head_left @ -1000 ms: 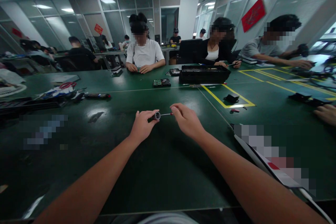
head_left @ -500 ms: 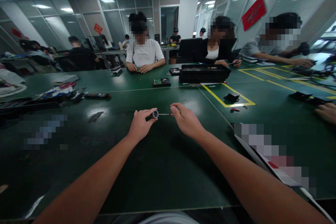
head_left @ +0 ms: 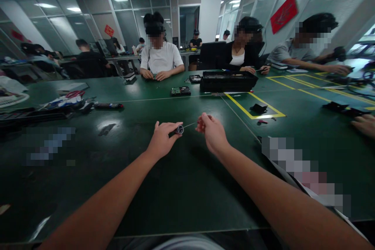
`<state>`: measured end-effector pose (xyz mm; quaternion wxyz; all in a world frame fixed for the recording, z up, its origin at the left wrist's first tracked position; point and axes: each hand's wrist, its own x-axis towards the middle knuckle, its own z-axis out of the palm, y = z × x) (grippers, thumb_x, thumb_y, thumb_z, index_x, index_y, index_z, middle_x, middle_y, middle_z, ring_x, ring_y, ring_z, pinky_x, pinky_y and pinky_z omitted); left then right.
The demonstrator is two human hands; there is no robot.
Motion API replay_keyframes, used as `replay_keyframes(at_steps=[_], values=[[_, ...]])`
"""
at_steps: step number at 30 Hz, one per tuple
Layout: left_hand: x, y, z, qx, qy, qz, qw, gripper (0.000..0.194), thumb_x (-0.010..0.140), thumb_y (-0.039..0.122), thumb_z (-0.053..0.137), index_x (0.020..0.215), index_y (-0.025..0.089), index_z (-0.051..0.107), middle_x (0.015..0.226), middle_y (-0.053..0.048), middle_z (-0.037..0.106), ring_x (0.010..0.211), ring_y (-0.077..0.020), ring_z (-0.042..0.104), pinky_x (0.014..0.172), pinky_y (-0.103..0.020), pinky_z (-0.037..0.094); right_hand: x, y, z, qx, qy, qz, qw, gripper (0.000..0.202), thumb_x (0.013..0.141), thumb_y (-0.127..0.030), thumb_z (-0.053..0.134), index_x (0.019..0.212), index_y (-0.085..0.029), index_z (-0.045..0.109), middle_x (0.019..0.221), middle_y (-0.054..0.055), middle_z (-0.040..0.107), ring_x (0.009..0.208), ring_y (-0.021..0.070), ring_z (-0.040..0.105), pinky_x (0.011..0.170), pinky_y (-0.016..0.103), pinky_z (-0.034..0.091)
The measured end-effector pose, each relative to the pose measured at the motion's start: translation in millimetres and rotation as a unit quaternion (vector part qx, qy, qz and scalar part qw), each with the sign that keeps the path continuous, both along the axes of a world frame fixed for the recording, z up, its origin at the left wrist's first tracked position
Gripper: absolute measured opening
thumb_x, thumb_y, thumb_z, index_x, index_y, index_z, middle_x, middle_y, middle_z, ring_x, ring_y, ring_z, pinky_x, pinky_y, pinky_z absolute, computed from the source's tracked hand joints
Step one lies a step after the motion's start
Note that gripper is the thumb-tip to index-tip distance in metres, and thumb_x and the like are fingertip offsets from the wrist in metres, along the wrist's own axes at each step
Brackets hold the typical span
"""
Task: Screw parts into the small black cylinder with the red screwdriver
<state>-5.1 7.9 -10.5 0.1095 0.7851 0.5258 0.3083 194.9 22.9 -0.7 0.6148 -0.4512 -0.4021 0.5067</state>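
Head view, looking forward and down over a wide dark green counter (head_left: pixel 164 203) in a bright open office. Two bare forearms reach out from the near edge toward the middle of the counter. The left hand (head_left: pixel 162 140) has its fingers clenched around a small dark screwdriver handle (head_left: pixel 178 129), whose round open end faces right. The right hand (head_left: pixel 212 131) sits just beside it, fingers pinched on a thin metal bit (head_left: pixel 190 125) with a trace of red at the fingertips. The bit slants from the right hand down toward the handle's open end; whether it is seated inside cannot be told. Both things are held just above the counter's middle, well back from the near edge.

Toward the left edge lie red-handled scissors (head_left: pixel 75 94) among loose white and blue items, with a dark pen-shaped tool (head_left: pixel 108 106) just beside them. Toward the far edge sits a long black tray (head_left: pixel 227 81), with a small circuit board (head_left: pixel 181 91) near it on the left. Yellow tape (head_left: pixel 254 105) marks out a rectangle right of centre, and a small black part (head_left: pixel 258 108) rests inside it. Another person's hand (head_left: pixel 363 124) lies at the right edge. Three people sit along the far edge: one in a white shirt (head_left: pixel 161 60), one in a black jacket (head_left: pixel 234 59), and one in a grey shirt (head_left: pixel 285 52). More people work at desks farther back.
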Motion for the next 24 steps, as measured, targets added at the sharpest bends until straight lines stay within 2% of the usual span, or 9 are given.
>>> replay_keyframes(at_steps=[2,5,8,12,18,24], values=[[3.5,-0.2,0.5,0.012,0.005,0.001,1.0,0.042,0.095,0.026,0.063,0.136,0.036,0.059,0.132,-0.001,0.065,0.127,-0.0248,0.055,0.122,-0.068,0.012,2.3,5.2,-2.3,-0.053,0.059,-0.044,0.996,0.022,0.091,-0.038,0.059,0.075,-0.023,0.057,0.063,-0.003,0.053,0.052,0.0126,0.047,0.062,0.033,0.052],[4.8,1.3,-0.3,0.004,0.013,0.007,1.0,0.042,0.096,0.027,0.063,0.136,0.035,0.058,0.131,-0.002,0.066,0.126,-0.0249,0.055,0.122,-0.07,0.011,5.1,7.6,-3.8,-0.029,0.046,-0.083,0.995,0.018,0.092,-0.036,0.059,0.079,-0.023,0.058,0.069,-0.001,0.056,0.059,0.0132,0.052,0.063,0.031,0.052],[3.6,2.2,-2.4,-0.009,0.018,0.002,1.0,0.041,0.095,0.027,0.065,0.134,0.036,0.06,0.129,-0.001,0.066,0.125,-0.025,0.055,0.121,-0.07,0.011,4.4,4.1,-4.5,0.032,-0.01,-0.074,0.997,0.019,0.092,-0.041,0.058,0.084,-0.023,0.06,0.074,0.0,0.06,0.067,0.0151,0.058,0.064,0.031,0.051],[4.6,0.5,-2.4,-0.012,0.019,0.003,1.0,0.039,0.095,0.027,0.064,0.133,0.036,0.061,0.129,-0.002,0.066,0.125,-0.0256,0.055,0.121,-0.071,0.011,1.6,-2.9,-3.6,0.111,-0.103,-0.054,0.987,0.024,0.093,-0.046,0.055,0.089,-0.023,0.059,0.075,0.0,0.061,0.067,0.0156,0.058,0.065,0.032,0.048],[7.3,-1.9,-2.0,-0.027,0.011,-0.001,1.0,0.043,0.094,0.028,0.065,0.135,0.036,0.059,0.125,-0.001,0.068,0.122,-0.0248,0.056,0.122,-0.069,0.012,1.9,-8.1,0.6,0.133,-0.206,-0.041,0.968,0.027,0.096,-0.047,0.051,0.091,-0.022,0.059,0.076,0.001,0.064,0.07,0.0176,0.059,0.068,0.035,0.046],[5.1,0.3,-5.1,-0.028,-0.001,0.0,1.0,0.044,0.094,0.032,0.067,0.136,0.036,0.058,0.121,-0.001,0.069,0.119,-0.0251,0.057,0.121,-0.069,0.013,3.5,-8.2,0.8,0.141,-0.202,-0.045,0.968,0.025,0.096,-0.045,0.052,0.091,-0.022,0.059,0.077,0.002,0.064,0.07,0.0178,0.06,0.067,0.034,0.047]])
